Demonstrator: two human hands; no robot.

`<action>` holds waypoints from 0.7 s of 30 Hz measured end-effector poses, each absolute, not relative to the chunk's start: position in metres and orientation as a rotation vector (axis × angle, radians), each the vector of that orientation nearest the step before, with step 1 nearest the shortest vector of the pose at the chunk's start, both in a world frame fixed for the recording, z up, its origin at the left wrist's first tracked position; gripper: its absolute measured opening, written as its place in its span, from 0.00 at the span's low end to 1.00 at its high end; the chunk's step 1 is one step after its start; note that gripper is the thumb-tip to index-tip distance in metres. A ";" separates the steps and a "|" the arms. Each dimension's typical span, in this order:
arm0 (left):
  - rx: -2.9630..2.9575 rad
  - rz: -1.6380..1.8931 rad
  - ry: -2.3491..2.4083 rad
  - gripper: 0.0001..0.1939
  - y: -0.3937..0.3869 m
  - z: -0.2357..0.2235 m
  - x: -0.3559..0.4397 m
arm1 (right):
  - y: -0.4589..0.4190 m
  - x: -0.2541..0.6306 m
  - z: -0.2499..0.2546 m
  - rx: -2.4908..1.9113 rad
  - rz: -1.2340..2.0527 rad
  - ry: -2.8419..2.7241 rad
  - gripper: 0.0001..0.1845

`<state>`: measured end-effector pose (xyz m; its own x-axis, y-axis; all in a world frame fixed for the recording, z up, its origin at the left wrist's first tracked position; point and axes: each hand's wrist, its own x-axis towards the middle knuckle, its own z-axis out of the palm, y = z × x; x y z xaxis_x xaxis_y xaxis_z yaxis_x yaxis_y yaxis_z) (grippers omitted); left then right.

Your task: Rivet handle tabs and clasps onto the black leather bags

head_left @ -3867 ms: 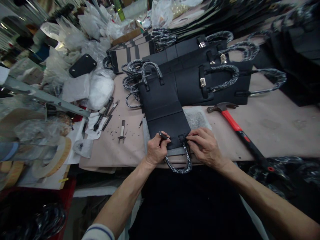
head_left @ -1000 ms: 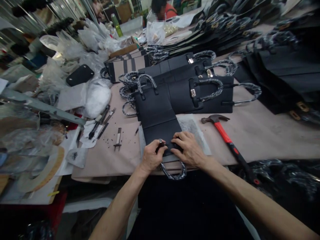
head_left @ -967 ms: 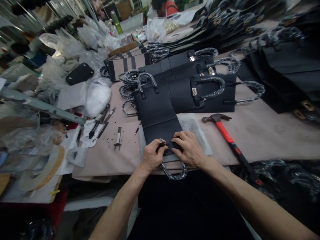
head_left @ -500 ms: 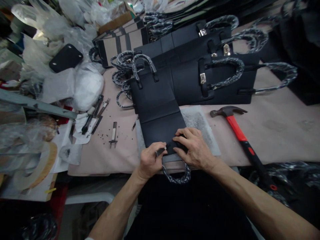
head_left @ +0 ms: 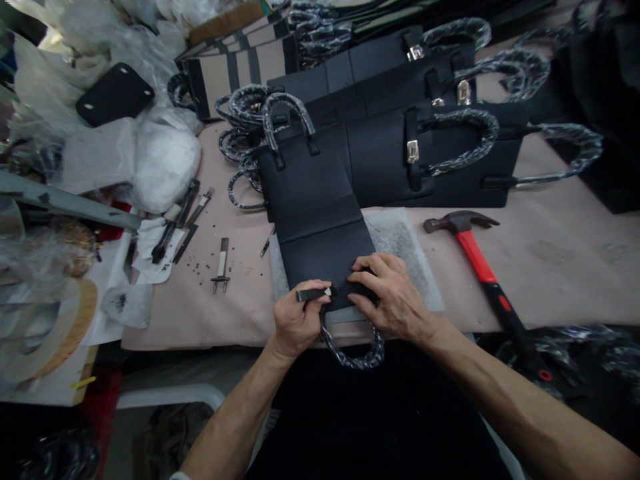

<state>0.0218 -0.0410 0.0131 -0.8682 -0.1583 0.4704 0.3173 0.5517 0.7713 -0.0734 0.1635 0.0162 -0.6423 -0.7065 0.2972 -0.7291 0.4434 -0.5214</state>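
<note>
A black bag panel [head_left: 325, 250] with a crease across it lies on the table, its near edge between my hands. My left hand [head_left: 295, 320] is closed on a small dark metal punch [head_left: 311, 294], held sideways with a pale part by the fingertips; its working end is hidden. On the panel's near right corner, my right hand [head_left: 395, 293] has its fingers curled over a dark piece that I cannot make out. A plastic-wrapped handle [head_left: 357, 362] hangs over the table edge below both hands. Beneath the panel is a pale slab [head_left: 407, 260].
A claw hammer [head_left: 483, 260] with a red and black grip lies at right. At left are a two-pronged punch [head_left: 221, 263], other tools [head_left: 173, 223] and black scraps. More black bag panels [head_left: 380, 160] with wrapped handles lie behind; plastic bags [head_left: 165, 157] crowd the left.
In my left hand, the punch has tipped over, its dark shank now pointing left. My right hand stays at the panel corner. The whole view has shifted slightly.
</note>
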 end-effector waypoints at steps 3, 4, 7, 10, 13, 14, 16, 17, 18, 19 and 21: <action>0.029 -1.415 -2.239 0.07 -0.040 0.013 0.022 | 0.164 -0.074 0.016 1.315 0.982 -2.637 0.11; 0.041 -1.432 -2.229 0.07 -0.040 0.013 0.022 | 0.164 -0.074 0.016 1.315 0.987 -2.633 0.11; 0.002 -1.400 -2.271 0.06 -0.038 0.014 0.020 | 0.164 -0.073 0.016 1.318 0.997 -2.619 0.11; -0.056 -1.348 -2.316 0.06 -0.037 0.016 0.018 | 0.164 -0.074 0.016 1.319 0.999 -2.610 0.11; -0.085 -1.336 -2.317 0.06 -0.036 0.018 0.015 | 0.164 -0.074 0.016 1.323 0.997 -2.616 0.11; -0.089 -1.331 -2.321 0.06 -0.036 0.019 0.014 | 0.164 -0.074 0.017 1.323 0.998 -2.619 0.11; -0.085 -1.310 -2.336 0.06 -0.035 0.019 0.014 | 0.164 -0.074 0.017 1.317 1.008 -2.619 0.11; -0.081 -1.300 -2.343 0.06 -0.034 0.019 0.013 | 0.164 -0.074 0.017 1.314 1.014 -2.618 0.11; -0.078 -1.294 -2.348 0.06 -0.034 0.020 0.013 | 0.164 -0.074 0.017 1.312 1.018 -2.617 0.11; -0.072 -1.292 -2.349 0.06 -0.034 0.020 0.013 | 0.163 -0.074 0.017 1.310 1.022 -2.616 0.10; -0.063 -1.295 -2.349 0.06 -0.033 0.020 0.013 | 0.163 -0.074 0.017 1.308 1.027 -2.612 0.10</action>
<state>0.0129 -0.0334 0.0203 -0.8957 -0.1745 0.4089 0.2524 0.5574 0.7909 -0.0740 0.1635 0.0169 -0.6424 -0.6971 0.3184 -0.7272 0.4233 -0.5403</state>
